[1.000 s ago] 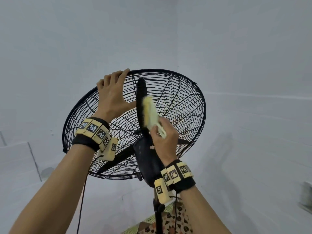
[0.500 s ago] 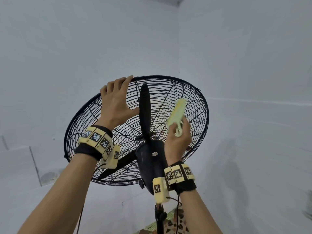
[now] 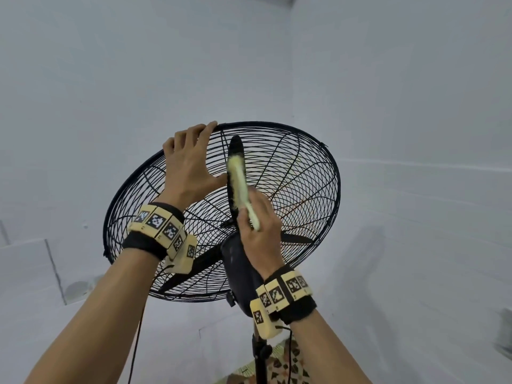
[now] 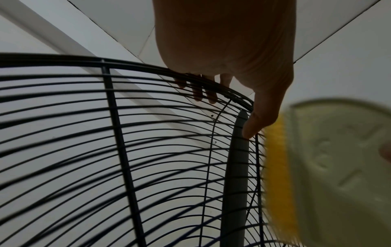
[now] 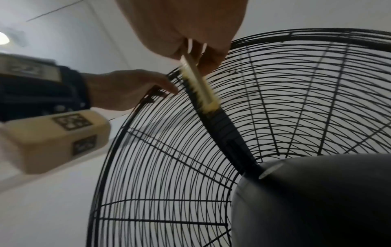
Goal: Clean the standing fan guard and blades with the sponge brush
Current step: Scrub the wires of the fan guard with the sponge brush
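A black standing fan's wire guard (image 3: 304, 189) faces away from me, its blades bare on my side. My left hand (image 3: 188, 167) holds the guard's top rim, fingers hooked over it (image 4: 198, 90) and thumb against the upright blade (image 3: 235, 146). My right hand (image 3: 260, 234) grips the handle of the yellow sponge brush (image 3: 239, 184). The brush lies lengthwise along that blade. In the right wrist view the brush (image 5: 201, 86) presses on the blade's edge above the motor housing (image 5: 317, 200). The brush (image 4: 328, 167) looms blurred at the right of the left wrist view.
The black motor housing (image 3: 238, 273) sits on a pole (image 3: 260, 361) between my forearms. Two other blades (image 3: 188, 270) spread low behind the housing. A cord (image 3: 135, 342) hangs at the left. A patterned floor covering (image 3: 285, 364) lies below. White walls surround the fan.
Half a second ago the brush was lifted off to the right of the upright blade; now it lies on the blade again. My left hand has stayed on the rim.
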### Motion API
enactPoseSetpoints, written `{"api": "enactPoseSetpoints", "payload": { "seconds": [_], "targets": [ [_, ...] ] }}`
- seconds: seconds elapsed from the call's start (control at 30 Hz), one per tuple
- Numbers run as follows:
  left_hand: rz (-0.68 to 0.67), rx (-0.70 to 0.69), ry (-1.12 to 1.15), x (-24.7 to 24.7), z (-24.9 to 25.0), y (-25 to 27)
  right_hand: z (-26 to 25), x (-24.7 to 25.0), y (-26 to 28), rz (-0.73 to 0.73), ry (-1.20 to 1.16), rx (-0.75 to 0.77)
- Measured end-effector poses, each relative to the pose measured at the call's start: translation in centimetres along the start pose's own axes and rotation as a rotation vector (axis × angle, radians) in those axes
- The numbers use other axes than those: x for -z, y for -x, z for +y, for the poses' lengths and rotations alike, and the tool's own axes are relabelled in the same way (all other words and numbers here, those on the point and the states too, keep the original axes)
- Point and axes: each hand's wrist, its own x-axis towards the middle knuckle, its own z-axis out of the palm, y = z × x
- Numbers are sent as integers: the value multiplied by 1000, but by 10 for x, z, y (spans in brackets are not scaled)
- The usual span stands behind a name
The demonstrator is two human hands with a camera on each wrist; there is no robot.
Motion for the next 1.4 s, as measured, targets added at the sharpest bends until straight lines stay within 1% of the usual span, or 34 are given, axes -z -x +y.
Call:
{"api": "enactPoseSetpoints", "payload": {
  "seconds": [0.03, 0.07, 0.1, 0.17, 0.2, 0.23, 0.27, 0.37, 0.4, 0.43, 0.5, 0.53, 0.57, 0.6, 0.63, 0.7, 0.73, 0.77, 0.8, 0.87, 0.9, 0.93, 0.97, 1.0, 1.07, 1.1, 1.13, 1.17, 1.23, 1.27, 1.3, 1.33, 1.37, 1.4],
  "targets": [
    [-1, -1, 1, 0, -2, 0, 1, 2, 0, -21, -21, 5],
    [-3, -1, 2, 1, -3, 1, 3, 5, -2, 42, -51, -32],
    [-2, -2, 5, 2, -4, 2, 7, 10, -6, 168, -73, -94],
    [3, -7, 4, 3, -3, 3, 13, 18, -16, 433, -43, -220],
    [8, -9, 0, 3, -2, 3, 14, 19, -20, 484, -7, -252],
    [11, -10, -4, 2, 0, 3, 12, 17, -23, 472, 23, -244],
    [11, -11, -5, 1, 2, 2, 8, 12, -23, 408, 43, -193],
    [6, -14, -1, -2, 2, 1, -6, 0, -10, 72, 56, 68],
    [7, -12, -1, -1, 1, 1, -5, 0, -8, 35, 49, 116],
    [10, -11, -1, 0, 0, 2, -4, 2, -9, 85, 15, 87],
    [18, -8, 3, 3, -2, 4, 2, 9, -17, 352, -59, -113],
    [21, -9, 3, 3, -2, 5, 5, 12, -23, 462, -70, -210],
    [25, -11, 0, 3, -1, 6, 6, 12, -27, 495, -55, -259],
    [26, -12, -4, 2, 0, 6, 4, 9, -27, 460, -30, -240],
    [25, -12, -5, 1, 1, 5, 0, 4, -25, 368, -3, -167],
    [17, -7, 1, 1, 2, 4, -7, -6, -12, 108, 22, 35],
    [14, -6, 3, 1, 2, 4, -7, -8, -6, 22, 23, 123],
    [12, -7, 4, 2, 2, 4, -5, -6, -5, 16, 5, 154],
    [12, -10, 6, 3, 1, 4, -2, -3, -8, 102, -27, 106],
    [13, -11, 11, 4, -1, 6, 5, 5, -21, 392, -93, -111],
    [17, -12, 11, 4, -1, 7, 6, 7, -27, 492, -103, -191],
    [21, -12, 11, 4, 0, 7, 6, 8, -31, 517, -80, -211],
    [24, -13, 9, 4, 2, 7, 2, 5, -31, 469, -52, -165],
    [24, -13, 7, 3, 3, 6, -3, 0, -28, 363, -33, -83],
    [21, -15, 8, 2, 3, 5, -12, -8, -15, 99, -5, 109],
    [19, -17, 12, 2, 2, 5, -13, -8, -10, 31, -1, 171],
    [17, -19, 15, 3, 1, 6, -13, -6, -11, 46, -35, 167],
    [17, -18, 16, 3, 0, 6, -12, -1, -17, 143, -84, 99],
    [17, -11, 16, 5, -1, 8, -7, 13, -35, 436, -107, -101],
    [19, -12, 16, 6, 0, 9, -4, 20, -45, 537, -70, -180],
    [24, -15, 14, 6, 1, 9, -2, 23, -53, 565, -17, -210],
    [31, -19, 11, 5, 3, 9, -5, 22, -56, 526, 29, -188],
    [35, -23, 8, 4, 4, 9, -11, 18, -57, 437, 52, -121],
    [37, -26, 7, 4, 5, 8, -19, 12, -52, 311, 53, -23]
  ]
}}
